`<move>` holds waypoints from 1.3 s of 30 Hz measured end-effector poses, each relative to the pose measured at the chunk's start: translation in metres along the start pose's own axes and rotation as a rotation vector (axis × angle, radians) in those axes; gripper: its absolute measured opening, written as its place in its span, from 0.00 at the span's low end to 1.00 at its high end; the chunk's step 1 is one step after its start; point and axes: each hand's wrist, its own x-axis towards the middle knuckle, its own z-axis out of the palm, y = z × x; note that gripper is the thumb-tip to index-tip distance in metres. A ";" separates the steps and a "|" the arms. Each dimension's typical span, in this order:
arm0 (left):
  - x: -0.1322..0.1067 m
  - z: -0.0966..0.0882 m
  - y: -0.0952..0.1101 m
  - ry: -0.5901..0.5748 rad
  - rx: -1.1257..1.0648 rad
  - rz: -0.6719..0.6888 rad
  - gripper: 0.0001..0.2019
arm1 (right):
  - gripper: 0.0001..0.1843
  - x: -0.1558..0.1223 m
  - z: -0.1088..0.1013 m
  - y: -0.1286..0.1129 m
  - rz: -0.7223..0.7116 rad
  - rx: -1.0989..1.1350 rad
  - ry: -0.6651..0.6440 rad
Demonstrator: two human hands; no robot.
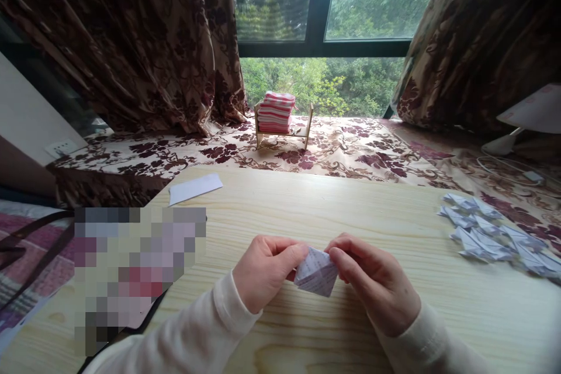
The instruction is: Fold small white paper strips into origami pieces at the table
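Observation:
A small folded piece of printed white paper (316,272) is held just above the pale wooden table (350,210) near its front edge. My left hand (267,272) pinches the paper's left corner with thumb and fingers closed. My right hand (377,280) pinches its right corner, fingers curled over the top. Both wrists are in cream sleeves and rest on the table.
Several folded paper pieces (495,234) lie in a pile at the table's right edge. A flat white paper slip (195,188) lies at the back left. A blurred-out patch (135,272) covers the left side. Behind, a small wooden rack of striped cloth (280,117) stands on a floral window seat.

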 end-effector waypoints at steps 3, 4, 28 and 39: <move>0.000 0.001 0.001 -0.007 -0.008 -0.010 0.14 | 0.17 0.002 0.000 -0.001 0.026 0.027 -0.002; -0.001 0.001 0.002 -0.011 -0.004 -0.021 0.14 | 0.17 0.002 0.000 -0.001 0.031 0.029 0.005; -0.008 0.005 0.006 -0.061 0.329 0.170 0.15 | 0.16 0.001 -0.001 -0.002 0.212 0.225 -0.090; -0.006 0.005 0.002 -0.069 0.176 0.097 0.13 | 0.14 0.002 0.006 0.007 0.051 0.238 0.092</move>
